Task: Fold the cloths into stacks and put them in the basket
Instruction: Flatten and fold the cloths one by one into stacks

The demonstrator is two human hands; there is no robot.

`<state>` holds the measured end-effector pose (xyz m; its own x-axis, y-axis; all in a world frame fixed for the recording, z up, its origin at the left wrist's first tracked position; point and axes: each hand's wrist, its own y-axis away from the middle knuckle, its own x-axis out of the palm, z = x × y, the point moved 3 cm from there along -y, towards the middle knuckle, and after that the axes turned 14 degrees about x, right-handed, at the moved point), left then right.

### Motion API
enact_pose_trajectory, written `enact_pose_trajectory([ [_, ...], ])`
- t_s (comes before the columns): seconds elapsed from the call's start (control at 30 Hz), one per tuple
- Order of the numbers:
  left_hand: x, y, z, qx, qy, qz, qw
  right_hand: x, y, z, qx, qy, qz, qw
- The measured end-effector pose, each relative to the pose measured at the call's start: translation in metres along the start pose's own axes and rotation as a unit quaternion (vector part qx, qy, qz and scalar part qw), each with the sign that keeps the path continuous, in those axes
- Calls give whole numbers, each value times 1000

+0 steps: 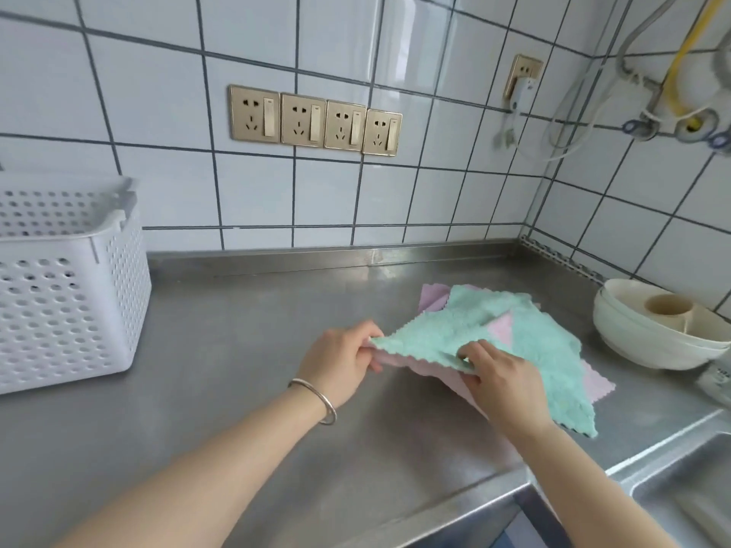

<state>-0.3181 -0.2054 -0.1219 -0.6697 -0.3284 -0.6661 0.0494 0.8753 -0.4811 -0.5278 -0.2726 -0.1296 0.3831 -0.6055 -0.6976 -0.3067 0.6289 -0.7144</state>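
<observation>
A mint-green cloth [526,342] lies rumpled on top of a pile of pink cloths [597,383] on the steel counter [245,350], right of centre. My left hand [340,359] pinches the green cloth's near-left corner, lifted a little off the counter. My right hand [500,375] grips the same cloth's front edge, fingers curled into the fabric. A pale pink cloth edge [399,361] hangs just under the green one between my hands. The white perforated basket [71,306] stands at the far left, well apart from the cloths; its inside is mostly hidden.
Stacked cream bowls [656,330] sit at the right, close to the cloth pile. A sink edge [680,484] drops away at the lower right. Tiled walls with a row of sockets [314,119] close the back and right. Bare steel stretches between basket and cloths.
</observation>
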Motion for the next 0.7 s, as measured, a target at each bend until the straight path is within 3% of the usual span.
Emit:
enact_pose_trajectory([
  [0.07,-31,2,11,-32,-10,-29,999,-2,-14,-7,52,40,24,998],
  [0.17,-80,8,30,-72,-29,-64,995,5,-48,6,106,129,122,978],
  [0.27,-136,7,45,-94,-64,-112,987,12,-93,37,141,85,159,973],
  [0.33,-173,4,48,-100,-81,-152,980,4,-122,67,139,42,121,982],
  [0.53,-245,32,35,-74,-197,-211,955,-40,-147,124,103,-134,-125,978],
  [0.63,-243,73,29,-72,-194,-180,962,-41,-116,128,25,-125,-129,983],
  [0.7,-227,106,27,-83,-185,-125,971,-37,-87,123,-16,-120,-87,989],
])
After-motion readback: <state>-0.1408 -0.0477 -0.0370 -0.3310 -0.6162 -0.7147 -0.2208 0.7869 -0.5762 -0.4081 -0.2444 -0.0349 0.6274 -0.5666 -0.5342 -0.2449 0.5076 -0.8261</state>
